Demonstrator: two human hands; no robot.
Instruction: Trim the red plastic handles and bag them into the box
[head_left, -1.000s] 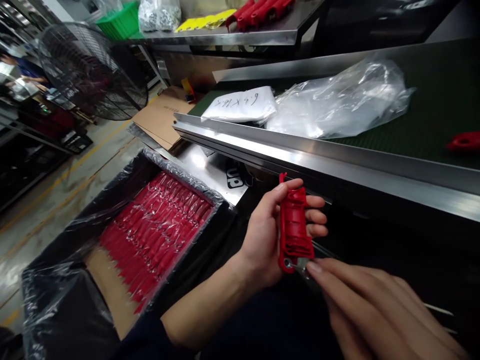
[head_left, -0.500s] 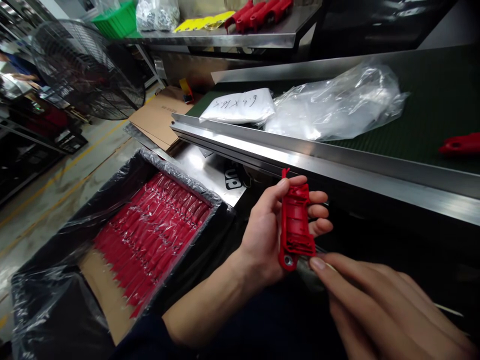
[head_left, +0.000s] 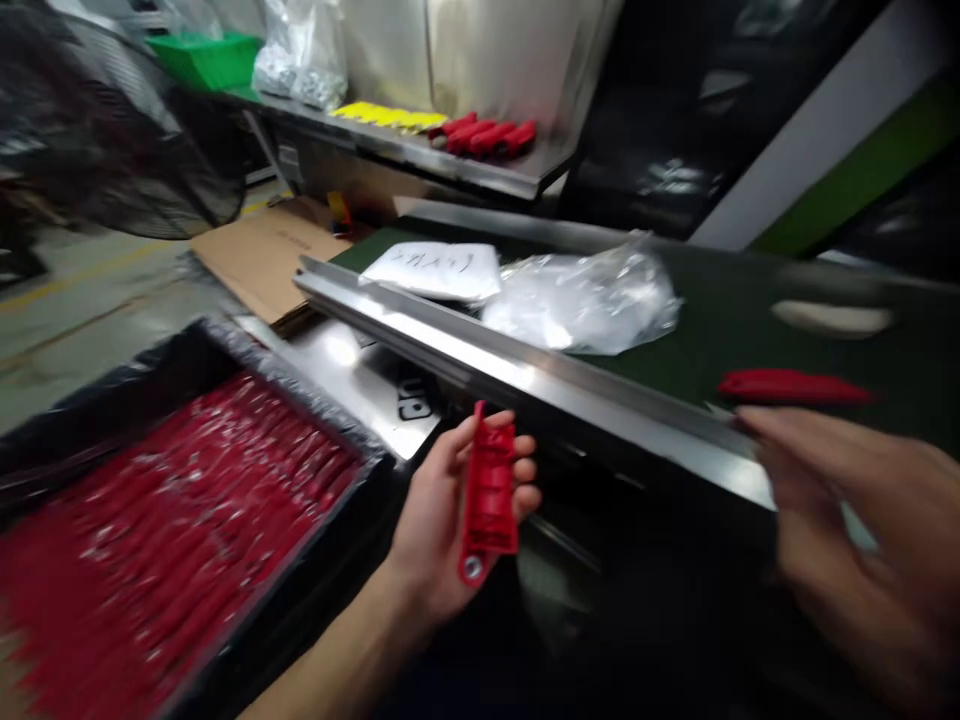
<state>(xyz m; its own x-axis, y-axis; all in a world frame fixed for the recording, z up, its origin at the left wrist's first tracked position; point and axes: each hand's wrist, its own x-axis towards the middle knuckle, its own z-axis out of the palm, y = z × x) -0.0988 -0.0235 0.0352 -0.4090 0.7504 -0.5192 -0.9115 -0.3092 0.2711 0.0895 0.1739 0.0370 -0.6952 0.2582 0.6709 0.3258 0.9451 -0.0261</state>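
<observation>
My left hand [head_left: 442, 525] is closed around a red plastic part [head_left: 489, 492], held upright in front of the steel rail [head_left: 525, 375] of the conveyor. My right hand [head_left: 855, 540] is raised at the right, smeared by motion, its fingers pointing left toward the rail's near end. A red part [head_left: 795, 387] lies on the green belt [head_left: 750, 320] just beyond that hand. I cannot make out whether the right hand holds anything.
A black plastic-lined box [head_left: 187, 500] of red parts sits at lower left. On the belt lie a white bag [head_left: 435, 270] and a clear plastic bag [head_left: 585, 300]. A far bench [head_left: 420, 150] carries red parts, yellow pieces and a green bin. A fan [head_left: 112, 130] stands at left.
My right hand left the bottom of the red part and swung up and right toward the belt. The view tilted up and turned. The left hand still holds the part.
</observation>
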